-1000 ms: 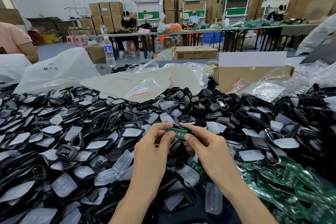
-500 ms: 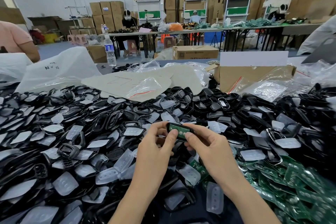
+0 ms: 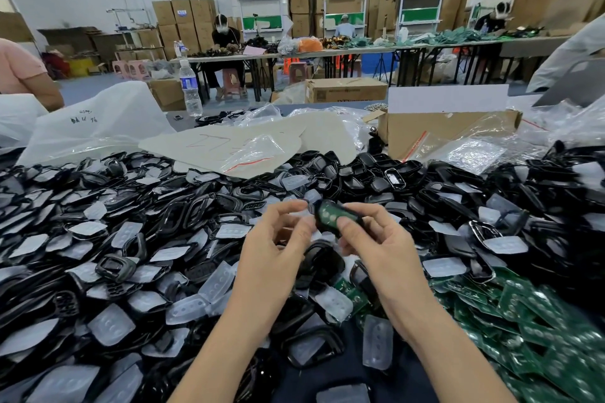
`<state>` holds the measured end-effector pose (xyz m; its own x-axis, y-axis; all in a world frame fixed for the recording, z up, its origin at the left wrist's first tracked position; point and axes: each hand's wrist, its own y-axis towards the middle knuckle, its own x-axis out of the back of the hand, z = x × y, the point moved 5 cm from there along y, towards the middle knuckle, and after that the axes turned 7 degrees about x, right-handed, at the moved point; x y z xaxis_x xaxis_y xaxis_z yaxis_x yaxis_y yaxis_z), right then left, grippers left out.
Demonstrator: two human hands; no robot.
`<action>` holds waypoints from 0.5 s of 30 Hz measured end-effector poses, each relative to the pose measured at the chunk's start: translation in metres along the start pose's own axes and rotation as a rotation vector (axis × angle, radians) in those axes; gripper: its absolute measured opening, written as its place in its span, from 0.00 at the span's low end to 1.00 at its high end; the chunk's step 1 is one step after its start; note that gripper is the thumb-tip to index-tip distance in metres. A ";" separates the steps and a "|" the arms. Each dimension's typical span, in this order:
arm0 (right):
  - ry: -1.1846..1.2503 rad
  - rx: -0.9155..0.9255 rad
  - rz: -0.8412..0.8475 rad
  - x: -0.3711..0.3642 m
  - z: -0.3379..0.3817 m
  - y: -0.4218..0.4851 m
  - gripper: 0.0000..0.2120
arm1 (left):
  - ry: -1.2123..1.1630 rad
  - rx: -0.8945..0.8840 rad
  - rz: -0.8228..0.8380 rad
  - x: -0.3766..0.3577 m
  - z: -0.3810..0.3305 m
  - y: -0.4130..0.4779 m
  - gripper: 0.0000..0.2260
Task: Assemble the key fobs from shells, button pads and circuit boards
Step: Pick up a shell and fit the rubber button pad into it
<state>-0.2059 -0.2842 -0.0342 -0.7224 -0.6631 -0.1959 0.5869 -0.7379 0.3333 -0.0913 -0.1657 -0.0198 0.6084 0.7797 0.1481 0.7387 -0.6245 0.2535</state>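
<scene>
Green shows between my two hands: a circuit board (image 3: 329,213) sits face up in a black fob shell (image 3: 321,228), raised just above the heap. My right hand (image 3: 383,249) pinches that shell, thumb laid on top near the board's right end and the other fingers curled underneath. My left hand (image 3: 278,239) hangs just beside the shell's left end with thumb and forefinger bent toward each other; the blur there hides whether those fingertips touch it, so I cannot tell.

Under and to the left of the left hand spreads a deep heap of loose black shells (image 3: 131,206) mixed with cloudy clear button pads (image 3: 111,324). To the right of my right wrist lies a pile of green circuit boards (image 3: 523,321). Beyond the hands, on the far side of the heap, stand a cardboard box (image 3: 425,131) fronted by clear plastic bags (image 3: 471,154), and further left a water bottle (image 3: 190,88), upright.
</scene>
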 end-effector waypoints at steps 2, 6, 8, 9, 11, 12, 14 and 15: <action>0.215 -0.064 -0.132 0.011 0.000 0.004 0.07 | 0.067 0.018 0.029 0.001 -0.001 0.004 0.05; 0.601 -0.212 -0.327 0.028 -0.003 0.007 0.05 | 0.281 0.027 0.123 -0.001 -0.002 0.016 0.04; 0.716 -0.265 -0.382 0.033 -0.005 0.006 0.09 | 0.347 0.046 0.165 -0.002 -0.004 0.023 0.03; 0.764 -0.283 -0.403 0.036 -0.005 0.006 0.10 | 0.380 0.047 0.187 -0.003 -0.006 0.027 0.03; 0.847 -0.295 -0.418 0.041 -0.004 0.007 0.14 | 0.447 0.034 0.238 -0.007 -0.011 0.031 0.03; 0.883 -0.289 -0.421 0.043 -0.002 0.008 0.16 | 0.487 0.029 0.280 -0.009 -0.013 0.030 0.03; 0.931 -0.257 -0.433 0.047 0.001 0.010 0.17 | 0.582 0.035 0.422 -0.015 -0.015 0.023 0.03; 0.943 -0.241 -0.431 0.047 0.002 0.010 0.17 | 0.634 0.051 0.511 -0.016 -0.014 0.015 0.03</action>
<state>-0.2350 -0.3228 -0.0378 -0.3720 -0.0926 -0.9236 0.4807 -0.8704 -0.1063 -0.0942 -0.1872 -0.0053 0.6050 0.2658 0.7506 0.4361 -0.8993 -0.0330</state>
